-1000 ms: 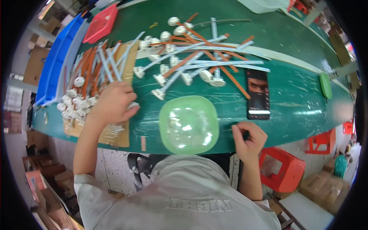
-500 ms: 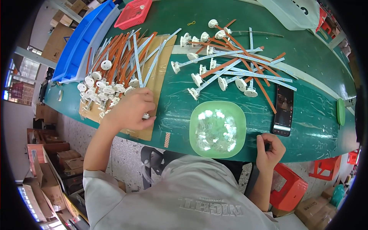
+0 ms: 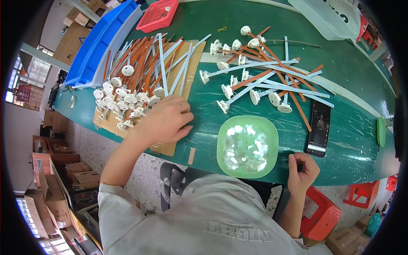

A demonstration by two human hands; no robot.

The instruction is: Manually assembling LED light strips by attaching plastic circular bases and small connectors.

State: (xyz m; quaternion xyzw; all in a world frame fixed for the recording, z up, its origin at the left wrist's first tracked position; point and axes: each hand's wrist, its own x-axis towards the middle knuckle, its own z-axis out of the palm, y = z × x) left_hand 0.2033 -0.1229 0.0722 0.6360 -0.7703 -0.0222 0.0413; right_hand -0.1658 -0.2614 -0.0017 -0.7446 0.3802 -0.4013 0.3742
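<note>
Green bowl (image 3: 272,132) sits between both hands.

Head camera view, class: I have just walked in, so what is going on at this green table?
A person sits at a green table. The left hand rests on a cardboard sheet, beside a heap of white round-capped parts and orange and white strips. The right hand is curled at the table's near edge, pinching something small and dark. Between the hands stands a green bowl of small clear pieces. More capped strips and a phone lie beyond.
</note>
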